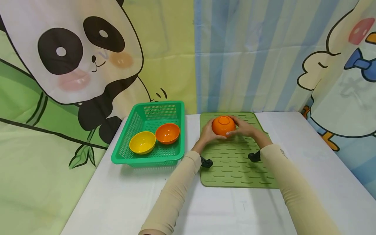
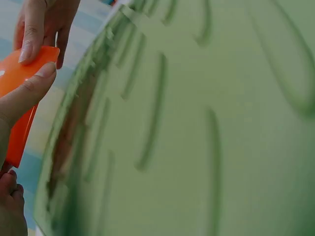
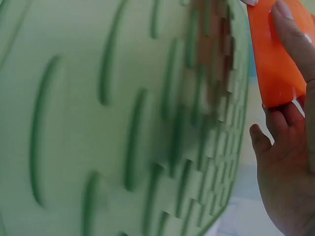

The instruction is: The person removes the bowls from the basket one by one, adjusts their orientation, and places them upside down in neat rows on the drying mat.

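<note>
- Because its foot ring faces up and its mouth down, the orange bowl (image 1: pixel 224 124) offers its rounded outer wall to the grip, upside down over the far part of the green mat (image 1: pixel 232 163)
- With thumb on the wall and fingers at the rim, the left hand (image 1: pixel 208 133) grips one side, while the right hand (image 1: pixel 244 128) grips the other in the same way, so each probably steadies the other's push
- Between bowl and mat the wrist views show a gap, so the hands seem to bear the whole weight
- Flat on the white table (image 1: pixel 141 195), the mat has raised curved ridges that likely make it less slippery
- To the left stands a green basket (image 1: pixel 147 161), its walls presumably fencing in a yellow bowl (image 1: pixel 142 143) and a second orange bowl (image 1: pixel 167 133), mouths up, side by side; whether they touch, I cannot tell
</note>
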